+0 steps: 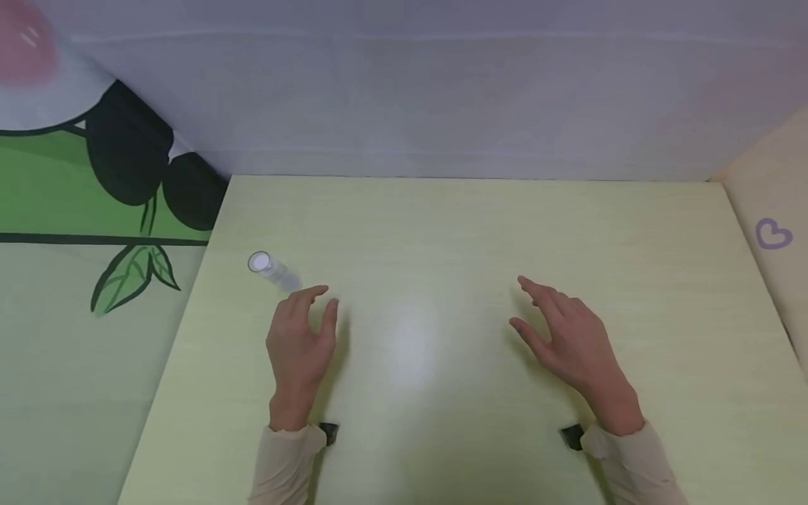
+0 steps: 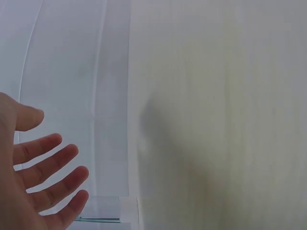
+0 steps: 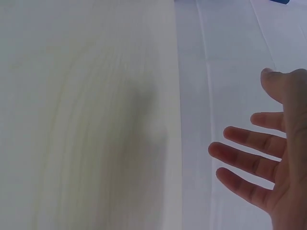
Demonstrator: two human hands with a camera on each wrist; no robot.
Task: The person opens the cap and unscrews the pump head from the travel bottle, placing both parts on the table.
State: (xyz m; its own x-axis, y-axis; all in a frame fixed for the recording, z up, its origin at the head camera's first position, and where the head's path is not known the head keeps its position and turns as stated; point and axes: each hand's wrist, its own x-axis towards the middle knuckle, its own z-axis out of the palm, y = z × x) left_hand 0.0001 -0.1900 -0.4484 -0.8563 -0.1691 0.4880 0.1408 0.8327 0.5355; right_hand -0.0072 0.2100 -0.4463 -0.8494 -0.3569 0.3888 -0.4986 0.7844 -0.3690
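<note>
Two grips, left grip (image 1: 298, 344) and right grip (image 1: 571, 340), both empty, fingers relaxed. One clear cylinder (image 1: 274, 271) near worktop's (image 1: 429, 238) left edge, just beyond left grip.

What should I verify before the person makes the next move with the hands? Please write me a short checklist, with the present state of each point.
1. Left hand holds nothing: ok.
2. Right hand holds nothing: ok, it is well apart from the container.
3. Clear container near the left hand: ok, it is just beyond that hand in the head view.
4. Container away from the left edge of the table: ok, some bare surface lies between.
5. Left hand not touching the container: cannot tell, they overlap in the left wrist view.
6. Container's contents: cannot tell, too unclear.
</note>
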